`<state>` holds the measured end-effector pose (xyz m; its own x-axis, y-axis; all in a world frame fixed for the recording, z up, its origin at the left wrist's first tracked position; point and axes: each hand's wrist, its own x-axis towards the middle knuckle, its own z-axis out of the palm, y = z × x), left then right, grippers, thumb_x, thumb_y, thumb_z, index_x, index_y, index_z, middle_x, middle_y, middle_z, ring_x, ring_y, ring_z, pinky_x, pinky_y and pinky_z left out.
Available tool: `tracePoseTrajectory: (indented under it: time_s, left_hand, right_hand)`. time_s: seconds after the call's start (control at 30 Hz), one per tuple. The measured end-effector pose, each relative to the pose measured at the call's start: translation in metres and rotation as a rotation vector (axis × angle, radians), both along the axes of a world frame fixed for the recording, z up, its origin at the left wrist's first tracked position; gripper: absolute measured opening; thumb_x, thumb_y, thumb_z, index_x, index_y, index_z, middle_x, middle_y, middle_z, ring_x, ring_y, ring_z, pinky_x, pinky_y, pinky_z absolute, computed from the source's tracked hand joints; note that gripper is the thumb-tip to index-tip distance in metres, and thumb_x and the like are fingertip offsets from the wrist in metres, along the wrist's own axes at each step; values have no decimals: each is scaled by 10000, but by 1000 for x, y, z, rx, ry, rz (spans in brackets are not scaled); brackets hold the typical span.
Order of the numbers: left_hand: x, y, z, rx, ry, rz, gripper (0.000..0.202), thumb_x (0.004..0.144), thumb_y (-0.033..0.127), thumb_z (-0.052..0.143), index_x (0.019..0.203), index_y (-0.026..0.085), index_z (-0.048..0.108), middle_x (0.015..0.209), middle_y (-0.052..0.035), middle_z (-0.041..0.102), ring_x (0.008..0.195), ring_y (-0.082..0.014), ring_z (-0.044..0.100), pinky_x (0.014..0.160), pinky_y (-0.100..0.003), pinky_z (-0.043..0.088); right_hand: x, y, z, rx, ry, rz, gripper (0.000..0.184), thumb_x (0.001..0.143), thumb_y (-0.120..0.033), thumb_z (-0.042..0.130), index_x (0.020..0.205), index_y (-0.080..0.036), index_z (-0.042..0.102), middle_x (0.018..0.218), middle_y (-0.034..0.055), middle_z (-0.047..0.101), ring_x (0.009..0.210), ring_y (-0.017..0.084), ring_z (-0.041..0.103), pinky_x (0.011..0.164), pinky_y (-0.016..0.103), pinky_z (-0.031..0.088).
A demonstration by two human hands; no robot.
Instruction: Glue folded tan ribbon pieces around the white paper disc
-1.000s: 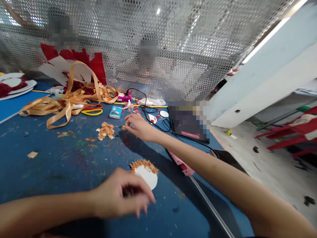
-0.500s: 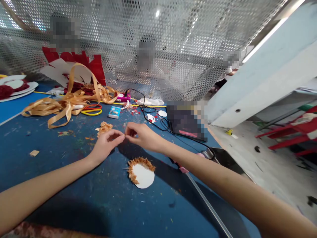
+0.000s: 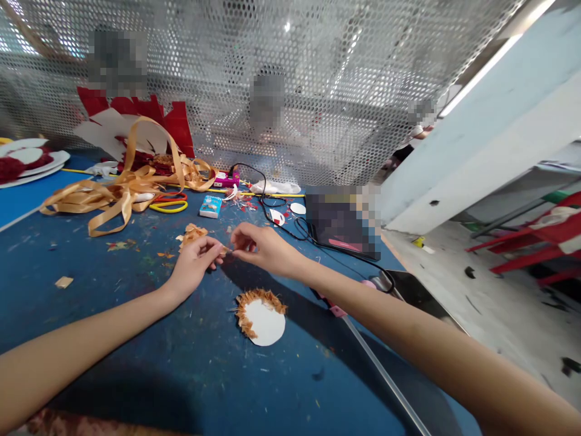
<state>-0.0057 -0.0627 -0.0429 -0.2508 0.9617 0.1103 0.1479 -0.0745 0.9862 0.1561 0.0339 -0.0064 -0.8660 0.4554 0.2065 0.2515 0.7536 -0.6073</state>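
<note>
Ribbon (image 3: 106, 197) heaped on tabletop (image 3: 113, 290), far back-left of fringed disc (image 3: 265, 324). Scrap pile (image 3: 193, 231) nearer, back-left of disc. Left hand (image 3: 193, 266) pinches small tan scrap (image 3: 224, 249) back-left of disc. Right hand (image 3: 263, 248), behind disc, fingertips at scrap's end; can't tell if gripping.

The ribbon (image 3: 75, 201) looks satiny and glossy, the disc (image 3: 267, 324) matt paper, its trim (image 3: 261, 295) rough, the perforated screen (image 3: 327, 91) metallic.

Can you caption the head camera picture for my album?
Left hand and right hand close together at a tan scrap, near a white circle partly edged with orange fringe.
</note>
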Motion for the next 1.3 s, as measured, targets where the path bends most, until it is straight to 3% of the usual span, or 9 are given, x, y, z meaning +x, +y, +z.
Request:
tracePoseTrajectory:
  time_s: [0.27,0.4,0.5,0.63,0.8,0.9,1.03,1.13,1.3]
  left_hand:
    - [0,1,0,-6,-48,36,294,762,446,650,751,160,585,652,-2,605,566,-119,561,531,-221,445]
    - [0,0,0,-14,-43,25,309,756,468,646,744,166,581,645,-2,609,566,-125,560,534,-228,439]
    - [0,1,-1,-19,-34,16,322,752,486,643,747,170,581,664,-6,612,587,-134,568,543,-233,438]
    - [-1,1,-2,-19,-12,10,322,757,492,634,752,173,587,674,-9,607,604,-141,571,549,-235,438]
    - [0,0,0,-12,32,-6,310,769,480,623,743,173,585,658,-3,598,602,-140,574,547,-229,441]
    - [1,0,1,0,72,-12,304,782,475,609,745,176,575,662,-5,604,603,-144,582,540,-229,445]
    - [2,-2,5,38,173,-28,278,821,447,574,740,181,574,655,-3,601,596,-150,566,548,-243,440]
    - [9,-14,11,104,289,-80,224,841,379,585,730,186,612,699,-5,607,645,-155,542,616,-263,431]
    - [38,-51,16,295,489,-366,120,852,221,618,746,210,673,854,-23,636,894,-185,548,874,-324,422]
  right_hand:
    - [6,11,1,143,-79,-59,148,840,-113,511,964,-170,568,835,21,645,744,129,603,699,248,450]
    - [4,26,-1,276,-125,-161,253,888,-82,386,1028,-160,582,1061,104,650,955,188,601,810,296,431]
    - [2,40,0,347,-181,-268,293,941,-130,335,1118,-165,567,1049,113,668,930,220,618,782,312,420]
    - [2,55,1,416,-263,-339,296,945,-182,395,1180,-173,574,941,107,701,886,251,632,770,337,415]
    - [13,60,1,509,-302,-274,399,809,-54,529,1153,-230,624,1136,72,676,1113,244,560,977,402,323]
    - [23,60,5,531,-324,-290,225,833,-119,527,977,-195,682,903,71,706,942,241,613,929,400,353]
    - [40,53,11,581,-295,-298,413,774,-48,497,1126,-219,629,1205,90,626,1134,262,537,972,426,327]
    - [60,43,17,592,-278,-317,347,779,-82,512,1076,-201,645,1256,104,586,1184,286,503,1006,466,320]
    - [121,17,26,555,-290,-331,336,754,-55,460,997,-183,653,1188,104,619,1105,262,563,951,425,423]
